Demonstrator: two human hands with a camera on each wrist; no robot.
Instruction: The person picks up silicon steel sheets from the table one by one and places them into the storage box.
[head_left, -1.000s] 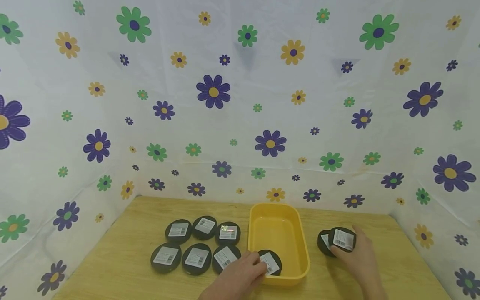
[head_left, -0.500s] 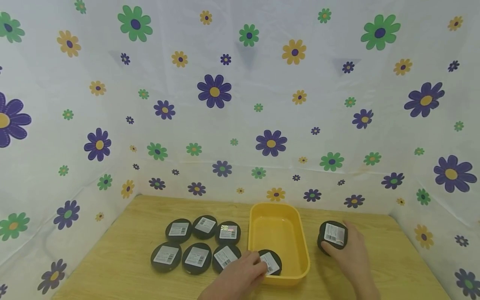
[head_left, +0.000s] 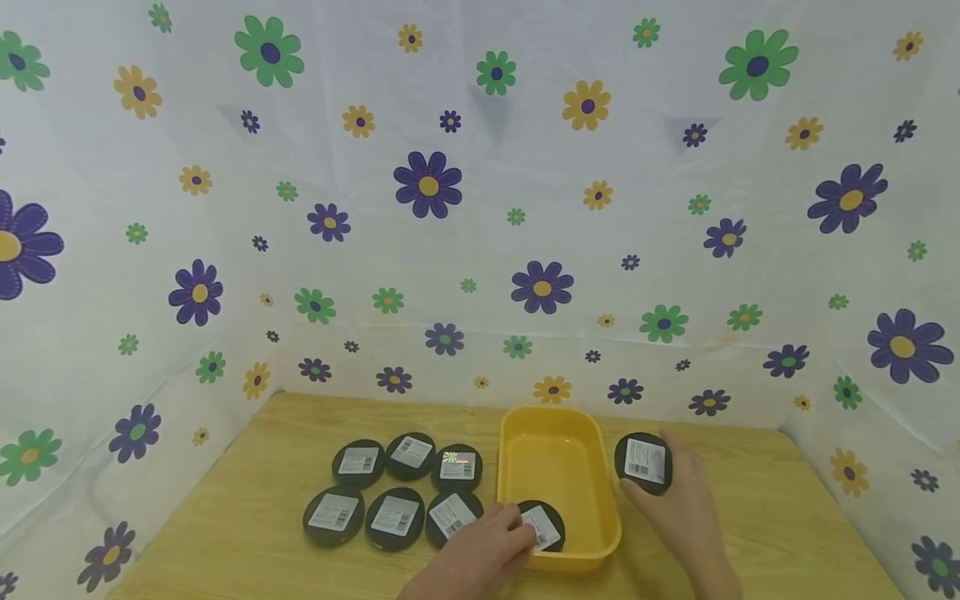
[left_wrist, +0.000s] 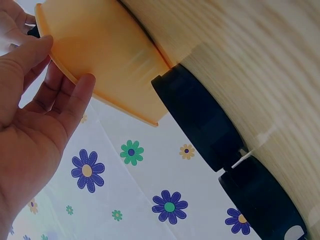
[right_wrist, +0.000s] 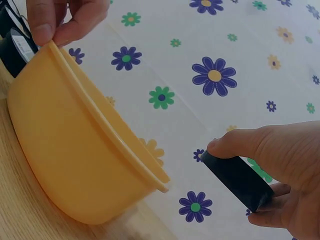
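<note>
My left hand (head_left: 480, 548) grips the near left rim of a yellow plastic tray (head_left: 553, 462). Inside the tray's near left corner lies a black round container (head_left: 545, 528) with a white label, partly hidden by the fingers. To the right of the tray, my right hand (head_left: 686, 521) holds another black round container (head_left: 643, 463), its label facing up. In the right wrist view the thumb and fingers pinch this flat container (right_wrist: 237, 177) by its edges, apart from the tray.
Several black labelled containers (head_left: 394, 518) lie in two rows on the wooden table (head_left: 247, 508), left of the tray. One (head_left: 452, 515) sits near the tray's wall and is partly covered by my left hand. A flower-patterned white sheet (head_left: 480, 242) encloses the back and sides.
My right hand has moved left towards the tray with its container. A second labelled container seen under it earlier no longer shows. The left hand and tray have stayed put.
</note>
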